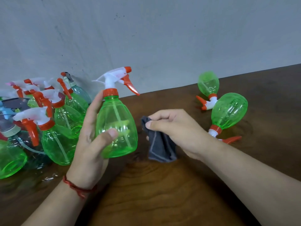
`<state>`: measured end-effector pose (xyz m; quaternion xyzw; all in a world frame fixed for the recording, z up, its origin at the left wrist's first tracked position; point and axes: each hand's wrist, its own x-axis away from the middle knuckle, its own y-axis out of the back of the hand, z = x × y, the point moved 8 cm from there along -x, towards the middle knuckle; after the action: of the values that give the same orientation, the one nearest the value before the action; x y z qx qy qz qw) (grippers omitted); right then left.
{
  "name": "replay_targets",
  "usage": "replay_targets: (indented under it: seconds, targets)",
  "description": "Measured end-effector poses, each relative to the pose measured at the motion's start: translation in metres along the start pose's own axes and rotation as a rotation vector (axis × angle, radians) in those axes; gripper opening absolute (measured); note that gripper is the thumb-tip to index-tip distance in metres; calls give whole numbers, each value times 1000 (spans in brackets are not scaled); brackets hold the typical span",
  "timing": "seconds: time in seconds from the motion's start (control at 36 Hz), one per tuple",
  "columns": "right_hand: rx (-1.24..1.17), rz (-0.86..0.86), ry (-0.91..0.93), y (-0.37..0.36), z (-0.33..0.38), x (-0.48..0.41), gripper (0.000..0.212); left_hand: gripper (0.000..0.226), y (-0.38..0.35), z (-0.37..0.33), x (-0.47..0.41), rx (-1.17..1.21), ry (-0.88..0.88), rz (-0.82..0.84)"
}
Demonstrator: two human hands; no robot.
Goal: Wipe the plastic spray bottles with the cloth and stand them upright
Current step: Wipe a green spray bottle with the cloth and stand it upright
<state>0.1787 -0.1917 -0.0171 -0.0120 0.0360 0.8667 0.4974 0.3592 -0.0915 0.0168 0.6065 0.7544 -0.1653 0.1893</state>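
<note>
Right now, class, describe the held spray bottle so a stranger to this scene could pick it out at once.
Start at the brown wooden table against the grey wall. Near its middle, between the crowded bottles at the left and the two lying bottles at the right, the left hand holds a green spray bottle upright. It alone is in a hand.

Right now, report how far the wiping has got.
Looks done: the left group stands upright. In hand: the left hand holds a bottle; the right hand pinches the cloth, off it. Left: a far bottle and a near bottle lie on the right.
</note>
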Motion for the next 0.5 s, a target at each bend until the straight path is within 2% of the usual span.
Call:
replay_targets:
  seconds: [0.14,0.25,0.33,0.39,0.44,0.5]
  targets:
    - [-211,114,-8,-22,-2,7,20,83,-7,10,5,61,49,40]
    - [-300,113,12,-21,4,8,15,94,-7,7,0,-272,-23,49]
    - [-321,62,59,-16,13,9,10,102,5,7,-3,-427,-53,-40]
    - [-284,15,103,-13,17,12,12,90,16,9,-2,-456,-25,-156]
    - [-217,-36,162,-11,22,16,13,69,24,4,-1,-435,2,-272]
    - [-130,-64,226,-15,30,21,15,48,26,-3,-1,-385,29,-302]
